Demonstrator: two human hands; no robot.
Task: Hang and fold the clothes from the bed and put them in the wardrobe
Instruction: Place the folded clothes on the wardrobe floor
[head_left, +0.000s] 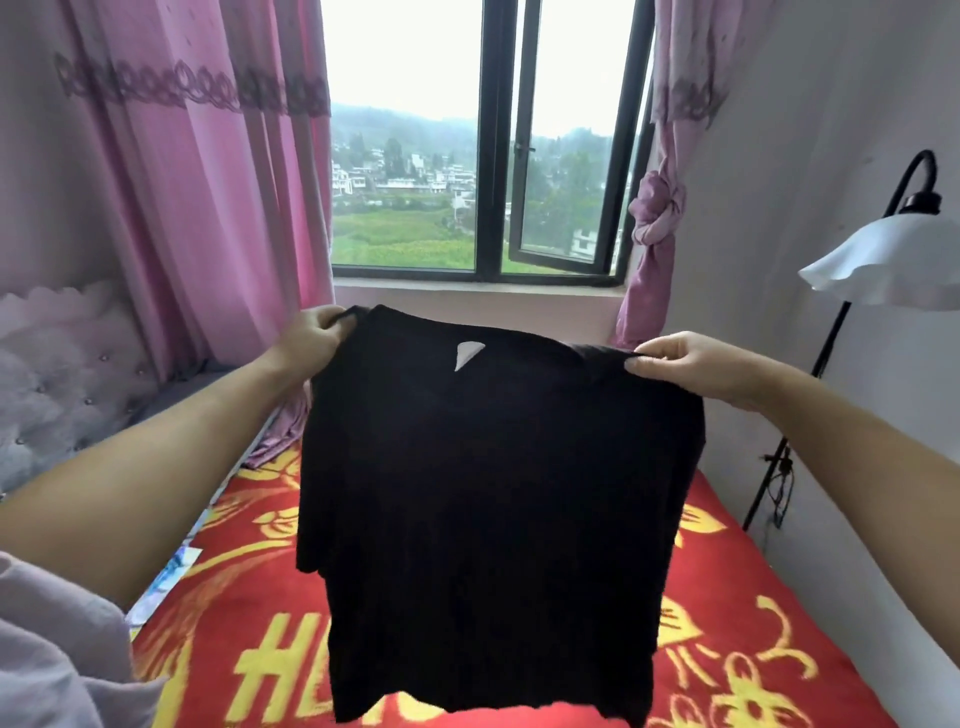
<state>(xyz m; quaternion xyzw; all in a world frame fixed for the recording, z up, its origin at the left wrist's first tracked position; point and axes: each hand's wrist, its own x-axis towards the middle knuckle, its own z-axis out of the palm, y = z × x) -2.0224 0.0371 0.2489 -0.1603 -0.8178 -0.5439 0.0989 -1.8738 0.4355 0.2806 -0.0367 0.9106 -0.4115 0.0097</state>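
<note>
I hold a black T-shirt (493, 519) up in the air over the bed, spread flat between both hands. A small white label shows near its collar. My left hand (314, 332) pinches the shirt's upper left shoulder. My right hand (685, 361) pinches the upper right shoulder. The shirt hangs down and hides the middle of the bed (223, 597), which has a red cover with yellow patterns and letters. No wardrobe and no hanger are in view.
A window (483, 156) with dark frames faces me, with pink curtains (208, 182) on both sides. A black floor lamp with a white shade (883, 265) stands at the right by the wall. A padded headboard (57, 374) is at the left.
</note>
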